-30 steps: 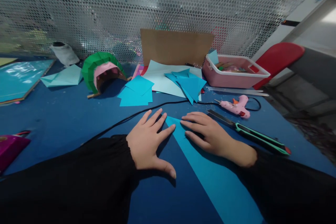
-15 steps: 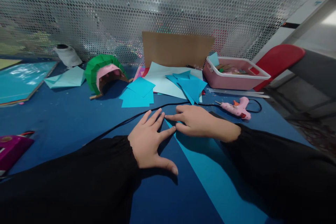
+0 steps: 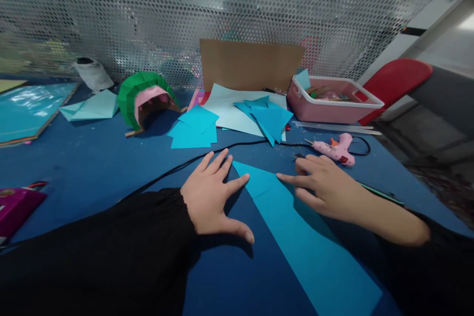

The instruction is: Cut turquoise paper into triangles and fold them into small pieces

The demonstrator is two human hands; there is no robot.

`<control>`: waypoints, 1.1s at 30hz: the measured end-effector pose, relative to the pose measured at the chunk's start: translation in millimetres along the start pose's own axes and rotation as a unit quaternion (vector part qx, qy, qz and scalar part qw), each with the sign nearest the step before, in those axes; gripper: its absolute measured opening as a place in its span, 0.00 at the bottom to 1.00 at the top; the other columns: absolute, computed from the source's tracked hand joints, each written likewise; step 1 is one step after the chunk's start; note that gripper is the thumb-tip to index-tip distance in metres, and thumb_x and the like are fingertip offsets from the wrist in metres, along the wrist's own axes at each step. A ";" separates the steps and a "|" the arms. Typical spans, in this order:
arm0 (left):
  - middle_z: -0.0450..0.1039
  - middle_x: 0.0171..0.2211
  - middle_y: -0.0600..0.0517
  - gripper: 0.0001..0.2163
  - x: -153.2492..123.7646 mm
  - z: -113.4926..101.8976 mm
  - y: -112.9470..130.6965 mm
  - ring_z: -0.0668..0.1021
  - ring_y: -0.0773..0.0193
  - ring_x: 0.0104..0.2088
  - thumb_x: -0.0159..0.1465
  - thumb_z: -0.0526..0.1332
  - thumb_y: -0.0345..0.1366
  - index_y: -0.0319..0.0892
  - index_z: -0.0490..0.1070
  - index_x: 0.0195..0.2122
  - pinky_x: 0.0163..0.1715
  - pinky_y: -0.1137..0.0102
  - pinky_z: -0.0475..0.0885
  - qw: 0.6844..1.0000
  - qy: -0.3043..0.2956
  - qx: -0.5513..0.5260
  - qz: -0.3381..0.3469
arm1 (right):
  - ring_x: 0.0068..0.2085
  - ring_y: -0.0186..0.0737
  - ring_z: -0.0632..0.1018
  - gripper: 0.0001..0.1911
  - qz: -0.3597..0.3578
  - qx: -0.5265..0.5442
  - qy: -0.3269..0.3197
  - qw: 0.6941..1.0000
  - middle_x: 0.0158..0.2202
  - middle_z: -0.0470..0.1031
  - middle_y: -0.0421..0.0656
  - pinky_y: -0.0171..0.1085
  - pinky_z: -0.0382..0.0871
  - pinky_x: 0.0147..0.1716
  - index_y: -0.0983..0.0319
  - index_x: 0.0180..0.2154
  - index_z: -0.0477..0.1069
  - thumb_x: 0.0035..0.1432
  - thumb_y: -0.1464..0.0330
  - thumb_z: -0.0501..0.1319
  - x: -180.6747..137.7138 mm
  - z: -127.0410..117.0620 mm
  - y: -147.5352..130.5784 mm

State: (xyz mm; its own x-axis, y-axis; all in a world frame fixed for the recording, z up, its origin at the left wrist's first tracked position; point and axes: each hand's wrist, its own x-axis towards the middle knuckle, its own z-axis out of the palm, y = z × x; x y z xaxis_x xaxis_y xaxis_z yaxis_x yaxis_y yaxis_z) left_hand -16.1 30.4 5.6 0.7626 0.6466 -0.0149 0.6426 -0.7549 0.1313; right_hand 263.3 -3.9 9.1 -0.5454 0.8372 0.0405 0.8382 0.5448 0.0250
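Note:
A long strip of bright blue paper [image 3: 296, 237] runs diagonally over the blue table, its far end showing a crease line. My left hand [image 3: 213, 190] lies flat with fingers spread, its index fingertip on the strip's left edge near the far corner. With the index finger stretched out, my right hand [image 3: 322, 185] touches the strip's right edge near the top; its other fingers are partly curled and hold nothing visible. Beneath and beyond that hand, a dark, thin item with a green edge [image 3: 381, 192] is partly hidden; I cannot make out its kind.
Cut blue paper pieces [image 3: 196, 133] and folded blue paper [image 3: 272, 118] lie ahead. A pink glue gun [image 3: 335, 149] with a black cord sits right, before a pink basket [image 3: 333, 108]. Leftward are a green paper dome [image 3: 128, 101] and a magenta box [image 3: 18, 210]. Cardboard [image 3: 252, 66] stands behind.
My right hand has slid rightward along the strip's far end, away from my left hand, uncovering the creased end. My left hand has stayed nearly still.

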 end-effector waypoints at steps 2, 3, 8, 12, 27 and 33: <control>0.47 0.67 0.41 0.50 -0.4 -0.8 1.0 0.47 0.38 0.66 0.43 0.47 0.75 0.51 0.57 0.63 0.61 0.45 0.36 1.000 0.000 0.000 -0.001 | 0.33 0.44 0.67 0.19 0.014 0.003 0.010 1.000 0.29 0.67 0.46 0.41 0.53 0.32 0.58 0.48 0.76 0.60 0.69 0.52 -9.6 -1.7 1.3; 0.47 0.67 0.41 0.50 -0.8 -0.8 1.6 0.47 0.37 0.66 0.43 0.46 0.75 0.51 0.57 0.63 0.61 0.45 0.37 1.000 0.002 0.000 -0.002 | 0.32 0.43 0.67 0.19 0.018 0.008 0.014 1.000 0.29 0.67 0.46 0.41 0.54 0.31 0.59 0.46 0.78 0.60 0.69 0.52 -11.7 -2.9 1.6; 0.48 0.66 0.41 0.49 -4.4 6.8 4.3 0.46 0.36 0.66 0.44 0.48 0.74 0.51 0.57 0.63 0.61 0.44 0.39 0.999 0.034 0.012 -0.003 | 0.31 0.43 0.69 0.18 0.066 0.105 0.033 0.992 0.26 0.68 0.47 0.42 0.59 0.33 0.63 0.26 0.75 0.61 0.66 0.52 0.3 -2.6 2.6; 0.51 0.65 0.39 0.43 -3.4 15.0 4.2 0.49 0.38 0.66 0.52 0.48 0.70 0.46 0.61 0.61 0.60 0.45 0.45 0.997 0.080 0.019 0.003 | 0.33 0.42 0.72 0.11 0.104 0.151 0.022 0.983 0.31 0.71 0.46 0.39 0.63 0.33 0.63 0.30 0.70 0.57 0.62 0.60 17.3 7.6 4.8; 0.78 0.33 0.53 0.09 1.4 -2.1 11.9 0.77 0.60 0.33 0.66 0.56 0.36 0.44 0.73 0.44 0.27 0.69 0.69 0.975 0.207 -0.030 0.072 | 0.33 0.40 0.72 0.04 -0.014 0.150 0.115 0.982 0.30 0.72 0.43 0.37 0.65 0.32 0.61 0.31 0.66 0.59 0.72 0.59 28.2 -38.5 -48.2; 0.79 0.30 0.54 0.07 5.0 -26.5 -2.8 0.78 0.63 0.26 0.64 0.58 0.39 0.45 0.74 0.37 0.22 0.71 0.63 0.955 0.288 0.008 -0.071 | 0.33 0.40 0.72 0.07 -0.089 0.133 0.217 0.963 0.31 0.73 0.46 0.38 0.67 0.34 0.62 0.34 0.69 0.62 0.75 0.54 8.8 -41.7 -72.9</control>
State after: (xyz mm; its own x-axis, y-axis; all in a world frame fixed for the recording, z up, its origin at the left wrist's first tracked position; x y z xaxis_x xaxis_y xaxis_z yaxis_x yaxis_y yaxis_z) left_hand -16.0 38.6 31.4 0.5044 0.6914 0.5173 0.7407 -0.6544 0.1524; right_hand 197.4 -38.2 49.3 -0.5808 0.6614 0.4746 0.6695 0.7197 -0.1838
